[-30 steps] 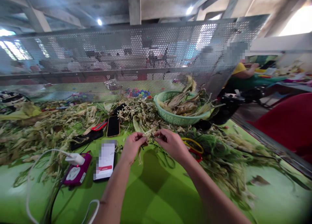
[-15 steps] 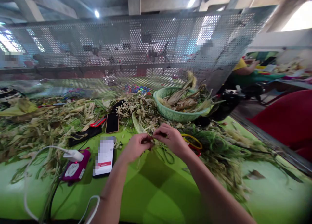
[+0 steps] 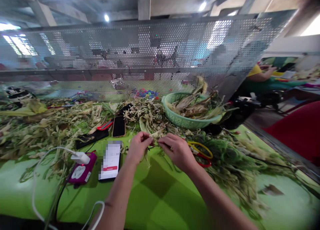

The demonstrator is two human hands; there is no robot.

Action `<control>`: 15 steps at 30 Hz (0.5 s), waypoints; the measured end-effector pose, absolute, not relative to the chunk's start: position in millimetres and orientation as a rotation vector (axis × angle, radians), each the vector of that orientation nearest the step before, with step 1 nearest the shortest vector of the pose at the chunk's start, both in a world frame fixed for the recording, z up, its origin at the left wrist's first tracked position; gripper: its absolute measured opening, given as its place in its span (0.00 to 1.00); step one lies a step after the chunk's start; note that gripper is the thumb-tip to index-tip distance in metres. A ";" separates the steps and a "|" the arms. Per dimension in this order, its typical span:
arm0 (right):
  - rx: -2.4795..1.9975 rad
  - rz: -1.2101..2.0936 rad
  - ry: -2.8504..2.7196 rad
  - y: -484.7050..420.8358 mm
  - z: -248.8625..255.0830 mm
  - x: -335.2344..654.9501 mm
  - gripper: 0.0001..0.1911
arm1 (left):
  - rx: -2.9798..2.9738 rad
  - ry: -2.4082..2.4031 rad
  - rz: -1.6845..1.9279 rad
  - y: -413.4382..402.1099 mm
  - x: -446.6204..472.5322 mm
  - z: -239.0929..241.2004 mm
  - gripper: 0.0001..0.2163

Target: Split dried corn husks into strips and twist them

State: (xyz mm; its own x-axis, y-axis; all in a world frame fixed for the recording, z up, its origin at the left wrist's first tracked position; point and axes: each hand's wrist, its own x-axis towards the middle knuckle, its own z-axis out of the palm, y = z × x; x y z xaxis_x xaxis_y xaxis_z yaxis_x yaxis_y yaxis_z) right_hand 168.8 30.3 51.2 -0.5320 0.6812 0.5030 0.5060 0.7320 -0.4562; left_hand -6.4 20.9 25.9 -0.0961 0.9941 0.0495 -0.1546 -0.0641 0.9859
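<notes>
My left hand [image 3: 139,146] is over the green tabletop, thumb and fingers pinched on a thin pale strip, apparently dried husk. A short way to the right, my right hand [image 3: 176,150] is closed in a pinch too. A thin dark strand [image 3: 155,146] shows between the two hands, but I cannot make out which fingers hold it. Just beyond them lies a heap of curled dry husk pieces [image 3: 143,111]. Yellow-handled scissors or a similar loop-handled tool [image 3: 201,149], with a red loop, rests right of my right hand beside green fibres [image 3: 225,146].
A green plastic basket [image 3: 175,120] of dry husks stands at the back right. Leftward are a lit phone [image 3: 111,163], a dark phone [image 3: 119,126], a red cutter [image 3: 105,125] and a purple power strip [image 3: 81,173] with a white cable. A perforated metal screen [image 3: 120,61] closes the back.
My hands have moved slightly apart, opening a small gap between the fingertips. The camera view has shifted a little, so the surroundings appear further right.
</notes>
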 end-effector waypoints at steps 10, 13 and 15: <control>-0.849 0.236 -2.343 28.3 50.4 166.6 0.11 | 1.633 1.434 1.306 8.7 3.1 36.6 0.04; -0.840 0.263 -2.314 29.3 51.9 168.6 0.11 | 1.671 1.375 1.252 8.0 2.6 36.6 0.04; -0.846 0.319 -2.276 32.0 51.9 170.4 0.10 | 1.658 1.323 1.172 8.4 1.5 35.0 0.03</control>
